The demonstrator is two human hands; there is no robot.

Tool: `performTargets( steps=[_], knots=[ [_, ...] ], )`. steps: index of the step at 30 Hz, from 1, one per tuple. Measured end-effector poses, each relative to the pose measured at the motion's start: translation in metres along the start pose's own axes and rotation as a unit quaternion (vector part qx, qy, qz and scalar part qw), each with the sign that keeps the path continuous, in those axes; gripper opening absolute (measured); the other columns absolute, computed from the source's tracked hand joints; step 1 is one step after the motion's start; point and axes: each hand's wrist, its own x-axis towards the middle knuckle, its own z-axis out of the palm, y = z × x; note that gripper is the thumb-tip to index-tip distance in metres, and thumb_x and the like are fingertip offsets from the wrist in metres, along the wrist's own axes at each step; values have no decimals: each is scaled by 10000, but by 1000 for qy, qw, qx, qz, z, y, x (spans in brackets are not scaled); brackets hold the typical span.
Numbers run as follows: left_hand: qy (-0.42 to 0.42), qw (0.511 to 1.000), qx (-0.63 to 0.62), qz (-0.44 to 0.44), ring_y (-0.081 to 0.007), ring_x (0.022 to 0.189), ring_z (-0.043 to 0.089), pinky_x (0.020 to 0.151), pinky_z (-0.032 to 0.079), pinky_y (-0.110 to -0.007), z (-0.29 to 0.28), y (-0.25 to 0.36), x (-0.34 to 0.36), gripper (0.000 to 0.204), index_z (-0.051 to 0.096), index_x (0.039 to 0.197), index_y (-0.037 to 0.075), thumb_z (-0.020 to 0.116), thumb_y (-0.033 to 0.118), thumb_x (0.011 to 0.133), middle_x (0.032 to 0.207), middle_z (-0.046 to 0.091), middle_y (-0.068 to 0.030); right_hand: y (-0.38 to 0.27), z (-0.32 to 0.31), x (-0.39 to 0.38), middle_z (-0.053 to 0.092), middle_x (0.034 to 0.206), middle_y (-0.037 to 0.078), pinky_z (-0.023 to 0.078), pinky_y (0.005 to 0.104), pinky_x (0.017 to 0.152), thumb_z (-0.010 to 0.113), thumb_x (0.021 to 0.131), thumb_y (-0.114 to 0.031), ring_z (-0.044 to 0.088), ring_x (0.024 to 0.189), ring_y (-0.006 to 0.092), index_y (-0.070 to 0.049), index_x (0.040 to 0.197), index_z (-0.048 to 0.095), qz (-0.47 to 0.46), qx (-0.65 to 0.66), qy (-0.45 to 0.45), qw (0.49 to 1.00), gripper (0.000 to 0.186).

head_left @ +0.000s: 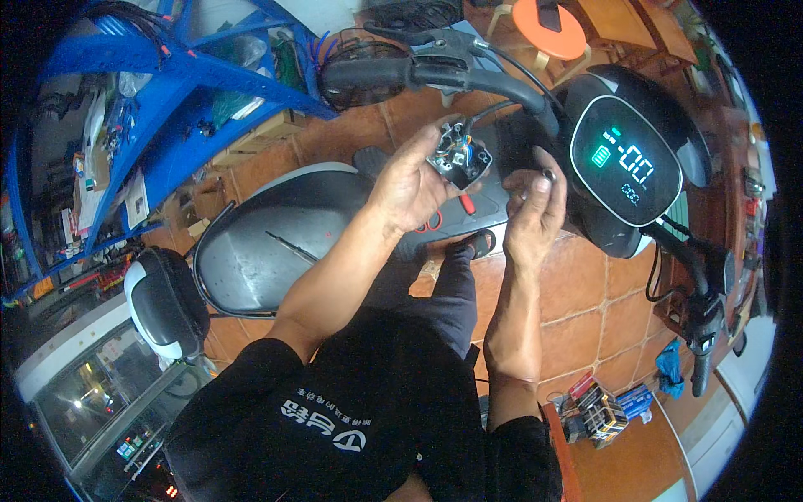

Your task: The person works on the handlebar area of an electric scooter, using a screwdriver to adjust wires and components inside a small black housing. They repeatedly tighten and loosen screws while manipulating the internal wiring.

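Observation:
My left hand is closed round an opened handlebar switch housing, its coloured wires and inner parts facing up. Close by on the right, my right hand is raised with curled fingers, pinching a small dark round piece at the fingertips; its exact kind is too small to tell. Both hands are above the footboard of an electric scooter, between its seat and the lit display. Above them runs the handlebar's left grip with a brake lever.
A screwdriver lies on the seat. Red-handled tools rest on the footboard. Blue shelving stands at far left, an orange stool at the back. Small boxes sit on a wooden surface at lower right.

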Motion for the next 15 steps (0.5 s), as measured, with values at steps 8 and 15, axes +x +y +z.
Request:
performTargets(
  steps=[8,15],
  knots=[
    [-1,999,-34,3,-252,1026,630,800,558,-462,9,4,-3,327,564,1166,107,558,340,936,1128,637,-128,-13,-8,2,580,809,49,396,210,610,437,990,-171,482,691,82,-6,1081,568,-65,21,-36,997,229],
    [-19,996,-82,-5,-281,1057,604,931,472,-489,1,1,1,372,577,1186,66,543,336,931,1186,615,-157,-29,10,9,605,820,91,484,296,653,732,698,-17,595,709,179,-22,961,630,-172,-97,-118,973,282]
  ],
)
